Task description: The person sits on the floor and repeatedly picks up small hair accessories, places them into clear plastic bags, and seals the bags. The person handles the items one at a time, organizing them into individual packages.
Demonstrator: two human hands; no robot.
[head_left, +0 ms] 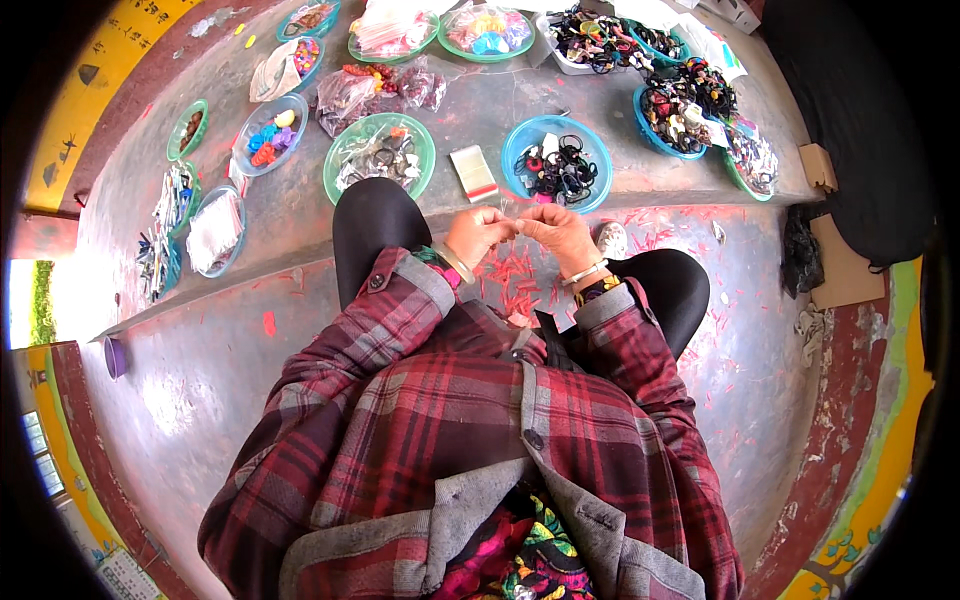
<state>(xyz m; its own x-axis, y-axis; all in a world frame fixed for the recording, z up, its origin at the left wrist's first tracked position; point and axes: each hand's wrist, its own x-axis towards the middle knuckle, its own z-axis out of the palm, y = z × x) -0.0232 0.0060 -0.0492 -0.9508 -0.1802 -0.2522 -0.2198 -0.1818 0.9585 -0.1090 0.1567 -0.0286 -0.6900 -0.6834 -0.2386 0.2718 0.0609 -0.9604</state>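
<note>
My left hand (475,238) and my right hand (562,238) meet fingertip to fingertip above the floor, between my knees. Both are closed in a pinch. Something thin and pale shows at the fingertips, too small to name. Just beyond my hands lies a stack of small clear bags (470,168) with a red band along one end. To its right stands a blue basin (597,150) of black hair ties (568,172). Left of the stack, a green basin (333,150) holds shiny metallic and clear-wrapped pieces (385,162).
Red strips (515,282) litter the floor below my hands. Several more bowls of small goods stand on the raised ledge, among them a blue bowl (640,118) of dark hair accessories and an oval basin (240,160) of colourful pieces. Cardboard (845,265) lies at the right.
</note>
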